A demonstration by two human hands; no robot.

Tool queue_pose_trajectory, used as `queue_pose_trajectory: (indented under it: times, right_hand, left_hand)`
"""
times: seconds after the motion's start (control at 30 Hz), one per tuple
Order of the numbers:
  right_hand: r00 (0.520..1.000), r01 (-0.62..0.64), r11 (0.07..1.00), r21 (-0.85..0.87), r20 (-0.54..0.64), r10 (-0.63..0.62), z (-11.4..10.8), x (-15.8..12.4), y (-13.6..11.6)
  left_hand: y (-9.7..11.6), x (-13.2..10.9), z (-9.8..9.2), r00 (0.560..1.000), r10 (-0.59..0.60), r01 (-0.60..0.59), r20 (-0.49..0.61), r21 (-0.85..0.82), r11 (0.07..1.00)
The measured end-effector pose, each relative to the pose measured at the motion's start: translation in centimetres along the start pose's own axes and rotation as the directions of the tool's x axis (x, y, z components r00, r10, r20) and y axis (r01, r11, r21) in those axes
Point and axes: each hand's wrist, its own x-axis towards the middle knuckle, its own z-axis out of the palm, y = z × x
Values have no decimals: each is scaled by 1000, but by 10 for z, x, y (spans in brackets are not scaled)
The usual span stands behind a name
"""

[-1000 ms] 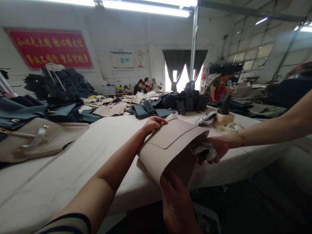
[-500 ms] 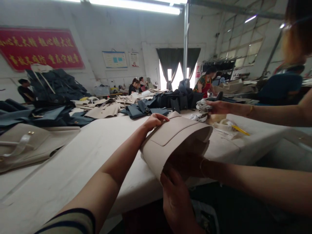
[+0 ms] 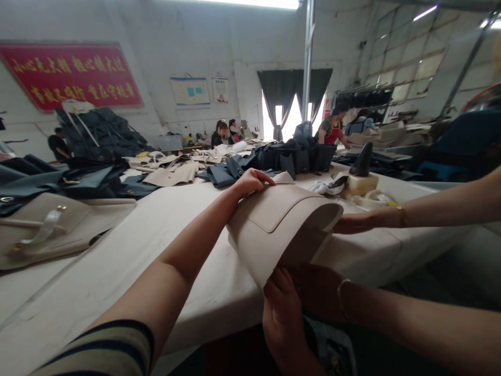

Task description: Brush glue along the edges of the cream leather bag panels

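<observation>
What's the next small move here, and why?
Probably to hold the bag steady: the left hand rests on its top, the right hand grips it at the opening, and a co-worker's hands are there too, so a shift could disturb them.

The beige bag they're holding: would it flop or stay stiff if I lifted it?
The beige bag would probably bend yet hold some shape, since its open edge curves smoothly. Its material looks thin, so it's likely light.
</observation>
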Motion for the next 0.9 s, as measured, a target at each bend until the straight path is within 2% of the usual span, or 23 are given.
queue_pose_trajectory:
  times: [0.13,0.23,0.33,0.47,0.6,0.7,0.8,0.9]
  right_hand:
    - [1000,0,1000,-18,-5,0,-9,7,-6]
    - [1000,-4,999,-37,11,4,-15,10,-6]
    - [999,-27,999,-32,24,28,-12,1,-1]
    - [998,-60,987,-152,15,63,-8,-16,7]
    - [998,40,947,-317,-29,-52,-7,-29,12]
    - [996,59,919,-389,-38,-79,-9,-40,13]
    - [1000,11,934,-358,6,-10,-24,-50,18]
    - [988,-140,933,-331,21,155,-65,-56,33]
  left_hand:
    - [-1,-8,-6,997,-29,29,-70,-5,1000]
    - [-11,-10,-6,993,-69,67,-98,-19,998]
    - [-24,-10,-3,990,-89,88,-113,-17,996]
    - [-43,-11,1,987,-88,83,-138,-39,996]
    - [-63,-15,8,976,-157,145,-147,-91,985]
    - [-81,-16,15,965,-222,204,-141,-131,970]
    - [-98,-16,20,965,-238,214,-108,-197,957]
    - [-108,-15,22,969,-235,206,-72,-280,938]
